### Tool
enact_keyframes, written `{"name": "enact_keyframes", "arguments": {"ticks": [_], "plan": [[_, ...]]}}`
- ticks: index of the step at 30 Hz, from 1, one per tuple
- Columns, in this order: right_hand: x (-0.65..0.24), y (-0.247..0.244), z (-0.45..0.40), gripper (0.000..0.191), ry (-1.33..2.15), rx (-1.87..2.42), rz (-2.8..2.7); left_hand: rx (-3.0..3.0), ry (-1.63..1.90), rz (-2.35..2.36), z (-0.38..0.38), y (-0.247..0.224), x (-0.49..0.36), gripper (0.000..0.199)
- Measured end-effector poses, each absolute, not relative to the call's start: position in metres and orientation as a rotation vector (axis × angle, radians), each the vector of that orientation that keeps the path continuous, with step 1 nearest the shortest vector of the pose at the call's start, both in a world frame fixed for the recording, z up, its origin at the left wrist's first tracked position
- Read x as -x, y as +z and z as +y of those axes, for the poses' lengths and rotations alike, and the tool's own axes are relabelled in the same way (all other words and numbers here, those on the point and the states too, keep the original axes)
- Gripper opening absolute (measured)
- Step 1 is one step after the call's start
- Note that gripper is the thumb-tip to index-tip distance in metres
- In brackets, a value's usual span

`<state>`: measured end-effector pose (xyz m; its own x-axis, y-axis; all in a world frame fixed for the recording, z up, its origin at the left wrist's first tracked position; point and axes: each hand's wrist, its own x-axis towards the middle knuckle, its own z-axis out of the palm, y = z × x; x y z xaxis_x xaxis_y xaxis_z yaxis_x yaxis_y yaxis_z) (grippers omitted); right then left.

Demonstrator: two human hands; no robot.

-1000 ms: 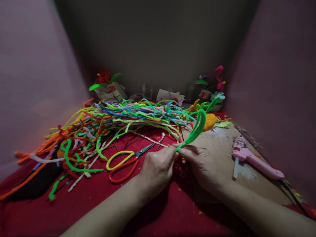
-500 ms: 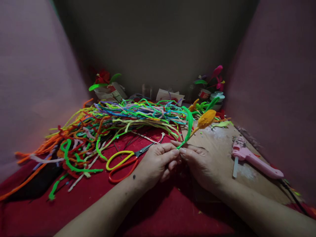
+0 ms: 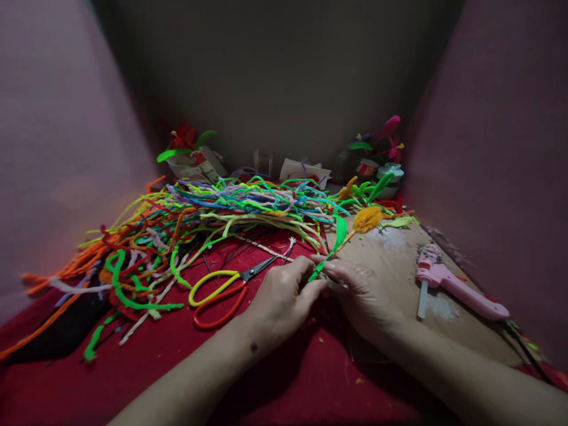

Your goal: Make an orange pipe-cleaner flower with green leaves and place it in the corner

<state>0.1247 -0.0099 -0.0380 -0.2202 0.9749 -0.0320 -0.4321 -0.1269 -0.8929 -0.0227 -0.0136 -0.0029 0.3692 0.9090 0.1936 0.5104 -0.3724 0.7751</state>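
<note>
My left hand [image 3: 288, 299] is closed, its thumb and fingers pinching the lower end of a green pipe-cleaner leaf [image 3: 341, 232]. Against it, my right hand [image 3: 364, 293] is closed around the stem of an orange-yellow pipe-cleaner flower [image 3: 367, 219]. The flower head leans up and to the right, and the leaf stands beside its stem. Where leaf and stem meet, fingers partly cover them. Scissors [image 3: 217, 299] with one yellow and one red handle lie just left of my left hand, blades partly spread.
A heap of multicoloured pipe cleaners [image 3: 248, 201] spreads across the back and left of the red cloth [image 3: 284, 378]. On the right, a pink glue gun [image 3: 461, 293] rests on a brown board [image 3: 394, 266]. Pipe-cleaner flowers [image 3: 393, 133] and small containers [image 3: 390, 174] stand behind.
The flower and leaf have tilted lower, and the leaf's lower end now pokes down to the left between my hands. My left fingers have shifted their grip on it.
</note>
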Motion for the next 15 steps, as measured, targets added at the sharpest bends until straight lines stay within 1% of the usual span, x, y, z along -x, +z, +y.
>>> {"name": "enact_keyframes", "arguments": {"ticks": [4, 8, 12, 15], "plan": [[-0.123, -0.038, -0.011, 0.020, 1.586, 0.856, -0.942, -2.528, 0.935, 1.316, -0.015, -0.015, 0.023, 0.020], [-0.123, -0.035, -0.013, 0.026, 1.547, 0.904, -1.022, -2.832, 0.921, 1.347, -0.015, -0.018, 0.023, 0.022], [-0.123, -0.034, -0.015, 0.028, 1.525, 0.945, -1.080, -2.878, 0.859, 1.331, -0.015, -0.018, 0.023, 0.025], [-0.123, -0.035, -0.014, 0.027, 1.545, 0.921, -1.076, -2.669, 0.960, 1.275, -0.015, -0.019, 0.023, 0.020]]}}
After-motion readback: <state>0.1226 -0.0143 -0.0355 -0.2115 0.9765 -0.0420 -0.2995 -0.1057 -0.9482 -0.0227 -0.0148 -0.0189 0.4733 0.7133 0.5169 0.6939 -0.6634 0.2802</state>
